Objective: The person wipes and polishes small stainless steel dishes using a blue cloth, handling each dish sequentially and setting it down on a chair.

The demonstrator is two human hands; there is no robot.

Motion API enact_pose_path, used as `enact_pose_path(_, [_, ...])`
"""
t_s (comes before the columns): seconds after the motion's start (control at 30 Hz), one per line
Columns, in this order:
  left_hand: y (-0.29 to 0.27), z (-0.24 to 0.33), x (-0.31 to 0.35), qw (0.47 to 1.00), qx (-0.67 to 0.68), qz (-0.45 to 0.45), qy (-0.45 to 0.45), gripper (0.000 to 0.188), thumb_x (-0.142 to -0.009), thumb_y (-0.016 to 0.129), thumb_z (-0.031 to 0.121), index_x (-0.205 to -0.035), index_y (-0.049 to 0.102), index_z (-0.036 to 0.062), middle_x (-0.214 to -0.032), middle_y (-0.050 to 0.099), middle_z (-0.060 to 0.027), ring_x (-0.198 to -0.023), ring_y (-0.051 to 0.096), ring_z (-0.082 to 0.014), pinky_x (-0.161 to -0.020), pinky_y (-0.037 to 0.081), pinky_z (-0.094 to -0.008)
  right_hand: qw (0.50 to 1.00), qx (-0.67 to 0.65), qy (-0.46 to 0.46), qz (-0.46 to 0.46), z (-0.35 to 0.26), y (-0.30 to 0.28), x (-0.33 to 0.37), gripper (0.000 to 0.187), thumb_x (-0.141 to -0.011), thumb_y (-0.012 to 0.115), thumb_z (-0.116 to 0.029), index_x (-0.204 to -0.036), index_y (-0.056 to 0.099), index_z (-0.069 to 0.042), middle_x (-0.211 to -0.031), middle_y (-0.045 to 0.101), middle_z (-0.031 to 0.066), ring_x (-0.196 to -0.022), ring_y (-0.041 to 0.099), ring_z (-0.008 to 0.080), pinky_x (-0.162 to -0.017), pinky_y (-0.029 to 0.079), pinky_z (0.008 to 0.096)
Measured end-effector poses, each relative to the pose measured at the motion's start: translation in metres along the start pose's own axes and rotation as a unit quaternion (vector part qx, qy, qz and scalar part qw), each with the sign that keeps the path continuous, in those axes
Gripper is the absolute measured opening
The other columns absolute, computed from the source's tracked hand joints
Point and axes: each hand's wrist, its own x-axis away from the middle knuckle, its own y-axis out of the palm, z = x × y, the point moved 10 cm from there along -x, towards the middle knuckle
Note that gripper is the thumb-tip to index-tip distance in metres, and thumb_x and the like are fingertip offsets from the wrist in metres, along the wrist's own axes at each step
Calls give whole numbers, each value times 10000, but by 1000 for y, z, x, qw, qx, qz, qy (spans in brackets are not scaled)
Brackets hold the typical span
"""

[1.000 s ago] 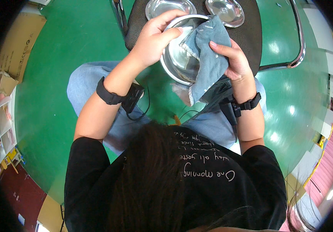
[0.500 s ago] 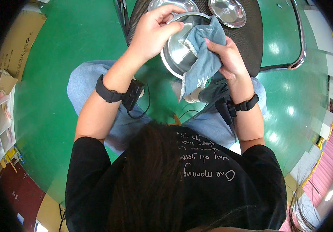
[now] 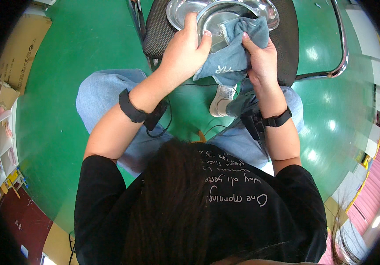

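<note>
A shiny metal bowl (image 3: pixel 209 32) is tilted above the chair seat in front of me. My left hand (image 3: pixel 187 51) grips its left rim, with the thumb on the inner side. In my right hand (image 3: pixel 262 59) is a blue-grey cloth (image 3: pixel 229 56) with a pale lace edge, pinched under the thumb. The cloth lies over the bowl's right and near side, partly inside it, and hangs below the rim. Behind the bowl, a metal dish (image 3: pixel 177 14) and another metal dish (image 3: pixel 273 17) rest on the seat, both partly hidden.
The dark mesh chair seat (image 3: pixel 157 44) has a curved metal armrest (image 3: pixel 345 48) on its right. Green floor (image 3: pixel 62 132) surrounds my knees. A cardboard box (image 3: pixel 29 48) and a white shelf (image 3: pixel 5 137) stand at the far left.
The bowl has moved slightly away and right, now overlapping the dishes behind. My left hand went right with it. The cloth has shifted and now covers the bowl's near rim.
</note>
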Motion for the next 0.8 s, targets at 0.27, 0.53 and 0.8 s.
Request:
enact_pose_path(0.27, [9,-14,-2,997,54,-51,-31,326,-900,476,70,-1181,339,-23,-828,597,-298,-783,604,-454,-689,474,-488,999,25,37,-27,1,-1,-1,233,-843,654,-22,-1062,593,27,-986,660,91,-850,633,164,-781,511,296])
enact_pose_path(0.53, [16,-20,-7,982,20,-184,-40,379,-941,465,76,-1290,327,22,-1019,583,-177,-951,596,-206,-826,463,-326,992,75,66,-81,-1,1,1,223,-856,632,-38,-1068,606,25,-966,668,78,-830,635,154,-762,511,286])
enact_pose_path(0.8, [22,-3,10,947,-65,-312,45,442,-921,501,86,-1321,322,30,-909,579,-241,-836,613,-347,-728,476,-392,953,186,113,-210,15,19,16,271,-840,624,-47,-1103,604,15,-932,664,48,-803,618,119,-728,515,264])
